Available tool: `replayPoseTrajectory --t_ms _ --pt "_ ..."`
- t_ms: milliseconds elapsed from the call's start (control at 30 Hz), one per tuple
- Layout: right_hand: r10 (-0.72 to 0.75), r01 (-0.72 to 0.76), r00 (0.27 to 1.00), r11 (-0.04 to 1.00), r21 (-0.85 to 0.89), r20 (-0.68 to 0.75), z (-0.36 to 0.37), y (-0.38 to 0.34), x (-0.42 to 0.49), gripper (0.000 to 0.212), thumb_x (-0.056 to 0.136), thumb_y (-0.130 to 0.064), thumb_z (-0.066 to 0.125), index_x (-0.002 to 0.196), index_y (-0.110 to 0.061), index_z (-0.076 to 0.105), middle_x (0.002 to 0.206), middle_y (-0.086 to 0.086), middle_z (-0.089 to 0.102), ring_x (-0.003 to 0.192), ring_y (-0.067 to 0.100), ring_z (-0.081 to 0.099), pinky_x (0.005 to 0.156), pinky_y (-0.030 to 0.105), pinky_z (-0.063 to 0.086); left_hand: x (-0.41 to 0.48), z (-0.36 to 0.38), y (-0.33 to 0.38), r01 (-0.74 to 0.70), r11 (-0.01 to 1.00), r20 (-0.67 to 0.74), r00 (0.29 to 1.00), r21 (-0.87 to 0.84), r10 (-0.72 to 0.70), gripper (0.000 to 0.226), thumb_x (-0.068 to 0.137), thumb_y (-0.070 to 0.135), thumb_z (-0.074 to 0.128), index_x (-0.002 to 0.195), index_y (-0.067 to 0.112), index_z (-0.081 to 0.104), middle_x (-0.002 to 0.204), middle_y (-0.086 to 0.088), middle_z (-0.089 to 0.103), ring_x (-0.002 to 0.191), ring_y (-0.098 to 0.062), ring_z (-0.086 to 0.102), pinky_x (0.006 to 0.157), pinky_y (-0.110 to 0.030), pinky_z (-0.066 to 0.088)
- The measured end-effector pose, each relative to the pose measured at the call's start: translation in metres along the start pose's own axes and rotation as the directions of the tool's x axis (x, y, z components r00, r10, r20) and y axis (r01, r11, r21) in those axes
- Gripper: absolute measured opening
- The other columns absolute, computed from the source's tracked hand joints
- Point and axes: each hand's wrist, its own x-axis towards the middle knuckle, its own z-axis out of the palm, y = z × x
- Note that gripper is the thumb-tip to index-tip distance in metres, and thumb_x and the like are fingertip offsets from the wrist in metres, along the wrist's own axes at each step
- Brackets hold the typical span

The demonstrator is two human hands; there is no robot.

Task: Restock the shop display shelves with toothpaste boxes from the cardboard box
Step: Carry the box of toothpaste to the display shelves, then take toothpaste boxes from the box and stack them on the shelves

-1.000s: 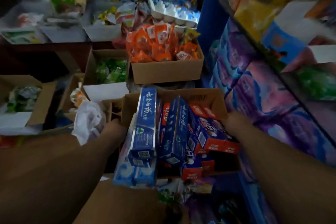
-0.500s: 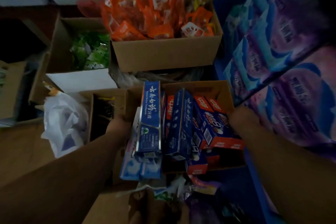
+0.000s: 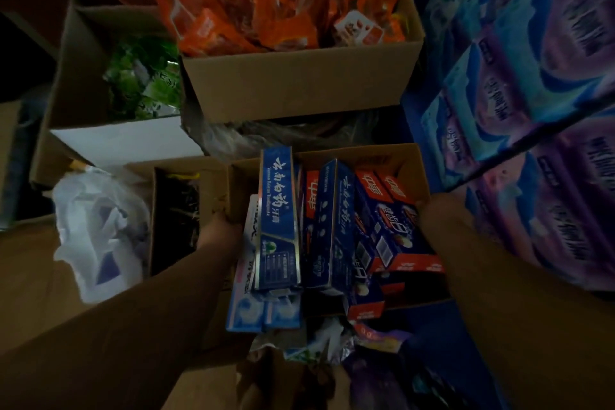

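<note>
Right now my left hand (image 3: 218,231) is lying against the left wall of the cardboard box (image 3: 407,170), and my right hand (image 3: 439,210) is lying against its right wall. The fingers of both are running out of sight behind the box and its load, so I cannot tell whether they are curling or lying flat.

The toothpaste boxes (image 3: 278,210) are sitting in the cardboard box between my hands. The long blue ones are standing tilted on the left and sticking up past the rim, while red-and-blue ones are leaning toward my right hand.

Just left of my left hand a small carton (image 3: 159,176) with dark contents is standing open, and a crumpled white plastic bag (image 3: 96,230) is lying beside it. Beyond the cardboard box a larger carton (image 3: 299,86) is brimming with orange packets (image 3: 249,10), and left of that another carton (image 3: 76,76) is holding green packets (image 3: 143,83). On my right, purple-and-blue packs (image 3: 532,110) are sitting stacked in rows.
</note>
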Motion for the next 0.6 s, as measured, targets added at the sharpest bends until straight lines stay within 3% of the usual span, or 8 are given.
replayPoseTrajectory --t_ms 33,67,100,200,300,400,500,600 --pt "0.102 -0.103 0.995 0.99 0.097 0.024 0.001 -0.001 -0.002 0.038 0.101 -0.012 0.032 0.135 -0.012 0.049 0.135 0.009 0.052 0.126 0.024 0.048 0.099 0.018 0.042 0.0 0.002 -0.001 0.004 1.0 -0.001 1.0 -0.001 -0.004 0.035 0.094 0.024 0.047 0.125 0.009 0.052 0.116 -0.021 0.062 0.102 -0.038 0.061 0.081 -0.039 0.05" --pt "0.097 -0.104 0.992 0.989 0.105 0.076 0.002 -0.002 -0.001 0.038 0.101 -0.014 0.033 0.136 -0.009 0.048 0.136 0.01 0.052 0.125 0.025 0.049 0.08 0.004 0.045 0.0 0.002 -0.001 0.011 1.0 0.002 1.0 -0.001 -0.011 0.036 0.094 0.024 0.047 0.127 0.009 0.051 0.117 -0.021 0.061 0.102 -0.038 0.06 0.083 -0.039 0.05" --pt "0.083 -0.089 0.99 0.994 0.057 0.11 0.003 -0.004 0.002 0.038 0.102 -0.014 0.034 0.137 -0.007 0.048 0.137 0.011 0.051 0.126 0.025 0.049 0.075 0.003 0.045 0.0 0.002 0.0 0.015 1.0 0.007 1.0 -0.007 -0.015 0.037 0.093 0.024 0.048 0.127 0.01 0.05 0.118 -0.021 0.061 0.103 -0.038 0.06 0.084 -0.039 0.05" --pt "0.087 -0.094 0.99 0.994 0.062 0.108 -0.001 -0.007 0.004 0.034 0.101 -0.009 0.036 0.132 -0.004 0.05 0.14 0.013 0.049 0.129 0.025 0.046 0.103 0.029 0.04 -0.004 -0.001 0.003 0.043 0.998 0.056 0.998 -0.038 -0.041 0.037 0.094 0.022 0.049 0.128 0.006 0.052 0.12 -0.022 0.06 0.106 -0.039 0.06 0.085 -0.038 0.049" --pt "0.063 -0.073 0.995 0.988 0.137 0.078 -0.013 -0.011 -0.013 0.033 0.099 -0.007 0.037 0.128 -0.001 0.052 0.135 0.016 0.05 0.124 0.028 0.049 0.093 0.012 0.043 -0.013 -0.011 0.006 0.077 0.989 0.085 0.994 -0.127 -0.066 0.036 0.094 0.02 0.049 0.126 0.005 0.054 0.119 -0.022 0.061 0.105 -0.039 0.061 0.09 -0.041 0.052" --pt "-0.02 0.051 0.995 0.946 0.32 -0.098 -0.023 -0.029 -0.043 0.029 0.096 -0.009 0.04 0.123 -0.009 0.053 0.124 0.012 0.053 0.118 0.03 0.052 0.103 0.039 0.038 -0.04 -0.025 0.019 0.009 0.974 0.035 0.999 -0.228 -0.001 0.034 0.096 0.023 0.045 0.126 0.009 0.054 0.123 -0.019 0.06 0.11 -0.037 0.058 0.093 -0.039 0.048" --pt "-0.151 0.264 0.96 0.764 0.589 -0.235 -0.036 -0.061 -0.083 0.034 0.092 -0.023 0.05 0.126 -0.024 0.05 0.123 0.005 0.057 0.11 0.026 0.058 0.092 0.037 0.048 -0.074 -0.039 0.037 -0.086 0.957 0.006 0.996 -0.276 0.091 0.038 0.099 0.035 0.039 0.126 0.013 0.055 0.121 -0.019 0.062 0.109 -0.036 0.059 0.096 -0.042 0.048" --pt "-0.324 0.243 0.946 0.645 0.724 -0.029 -0.054 -0.095 -0.137 0.042 0.098 -0.027 0.048 0.139 -0.025 0.041 0.138 0.005 0.05 0.123 0.026 0.05 0.097 0.033 0.039 -0.105 -0.044 0.05 -0.109 0.877 0.054 0.987 -0.467 0.152 0.042 0.1 0.033 0.041 0.129 0.003 0.052 0.126 -0.021 0.059 0.115 -0.038 0.057 0.096 -0.038 0.046"
